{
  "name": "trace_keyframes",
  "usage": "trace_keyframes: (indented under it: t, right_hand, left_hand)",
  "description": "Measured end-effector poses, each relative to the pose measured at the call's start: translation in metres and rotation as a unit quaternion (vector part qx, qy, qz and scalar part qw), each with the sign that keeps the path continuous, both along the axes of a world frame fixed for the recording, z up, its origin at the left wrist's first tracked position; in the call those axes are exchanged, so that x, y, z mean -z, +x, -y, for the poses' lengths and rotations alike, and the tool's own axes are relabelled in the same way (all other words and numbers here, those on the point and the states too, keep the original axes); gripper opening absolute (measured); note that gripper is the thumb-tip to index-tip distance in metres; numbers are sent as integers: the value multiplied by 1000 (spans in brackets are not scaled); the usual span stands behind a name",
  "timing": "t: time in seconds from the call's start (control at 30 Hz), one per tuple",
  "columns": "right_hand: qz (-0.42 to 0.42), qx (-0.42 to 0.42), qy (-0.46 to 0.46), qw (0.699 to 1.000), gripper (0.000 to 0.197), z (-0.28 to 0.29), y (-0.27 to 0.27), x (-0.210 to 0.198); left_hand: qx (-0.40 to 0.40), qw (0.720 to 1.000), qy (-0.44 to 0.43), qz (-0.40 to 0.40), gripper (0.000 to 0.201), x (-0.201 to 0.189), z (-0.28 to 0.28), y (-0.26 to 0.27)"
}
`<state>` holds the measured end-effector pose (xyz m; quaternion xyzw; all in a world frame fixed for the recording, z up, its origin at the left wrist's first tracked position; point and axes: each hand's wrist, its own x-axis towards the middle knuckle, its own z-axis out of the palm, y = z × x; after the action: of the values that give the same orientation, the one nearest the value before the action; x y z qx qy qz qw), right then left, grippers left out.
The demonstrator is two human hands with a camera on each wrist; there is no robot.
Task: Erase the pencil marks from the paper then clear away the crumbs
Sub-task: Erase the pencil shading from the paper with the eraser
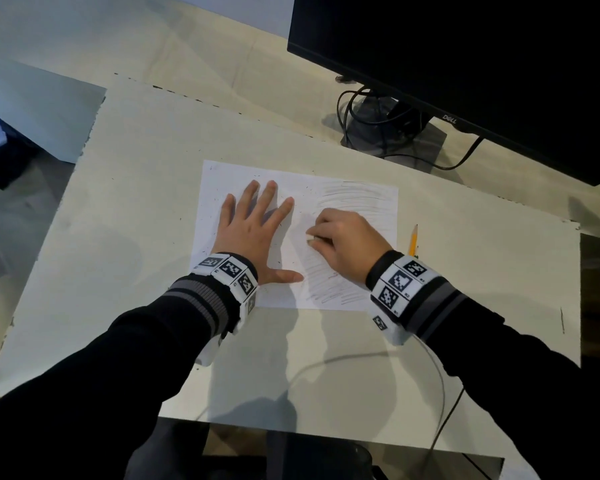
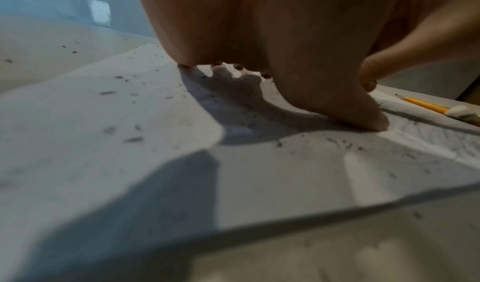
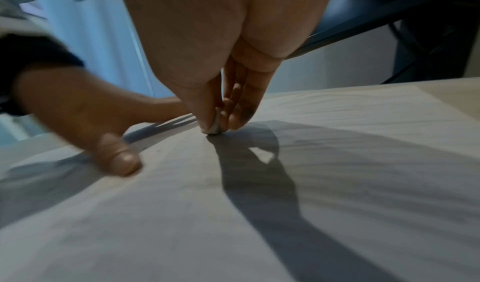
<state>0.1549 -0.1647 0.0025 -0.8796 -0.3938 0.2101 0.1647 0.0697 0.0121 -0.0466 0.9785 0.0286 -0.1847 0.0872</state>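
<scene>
A white paper (image 1: 326, 188) lies on the pale board. Grey pencil marks (image 1: 357, 199) cover its right part and the strip near my right wrist; its left part is blank with dark crumbs (image 2: 133, 139) scattered over it. My left hand (image 1: 257, 230) lies flat on the paper's left half with fingers spread and the thumb (image 2: 363, 112) pressed down. My right hand (image 1: 314, 237) pinches a small white eraser (image 3: 214, 127) between thumb and fingers, its tip touching the paper (image 3: 259, 214) just right of the left hand.
A yellow pencil (image 1: 413, 239) lies just off the paper's right edge. A black monitor (image 1: 465, 64) on its stand with cables (image 1: 378, 119) fills the back right. The board (image 1: 146, 202) ends at a ragged left edge, and a cable (image 1: 430, 368) trails at the front.
</scene>
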Motion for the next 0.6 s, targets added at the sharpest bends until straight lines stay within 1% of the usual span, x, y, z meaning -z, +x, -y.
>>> trace_keyframes:
  t: [0.07, 0.1, 0.2, 0.23, 0.33, 0.37, 0.4, 0.47, 0.5, 0.53, 0.6]
  right_hand:
    - [22, 46, 9, 999, 16, -1, 9, 1]
    - [22, 42, 9, 999, 16, -2, 7, 1]
    - [-15, -45, 4, 999, 15, 2, -14, 2]
    - [-22, -51, 2, 998, 15, 4, -15, 1]
    - [9, 30, 9, 999, 16, 6, 0, 2]
    - [18, 38, 13, 999, 15, 6, -1, 3]
    - [19, 25, 15, 999, 14, 5, -6, 3]
    - [-4, -32, 10, 999, 14, 5, -20, 3]
    - [-18, -45, 7, 999, 14, 6, -23, 2]
    - [-21, -35, 4, 999, 15, 7, -19, 2]
    - [3, 20, 8, 1000, 16, 6, -6, 2]
  left_hand:
    - [3, 1000, -1, 4, 128, 1, 0, -1]
    - [7, 1000, -1, 7, 126, 2, 1, -2]
    - [20, 1000, -3, 10, 119, 3, 1, -4]
    - [21, 1000, -5, 9, 118, 3, 1, -4]
    - [18, 1000, -9, 3, 117, 2, 0, -4]
    - [19, 1000, -6, 1, 118, 1, 0, -4]
    - [22, 1000, -1, -2, 120, 1, 0, -3]
    - [30, 999, 9, -8, 127, 0, 0, -3]
    - [33, 999, 10, -10, 132, 0, 0, -2]
    - [36, 999, 9, -12, 136, -1, -1, -2]
    - [41, 999, 11, -16, 139, -2, -2, -2]
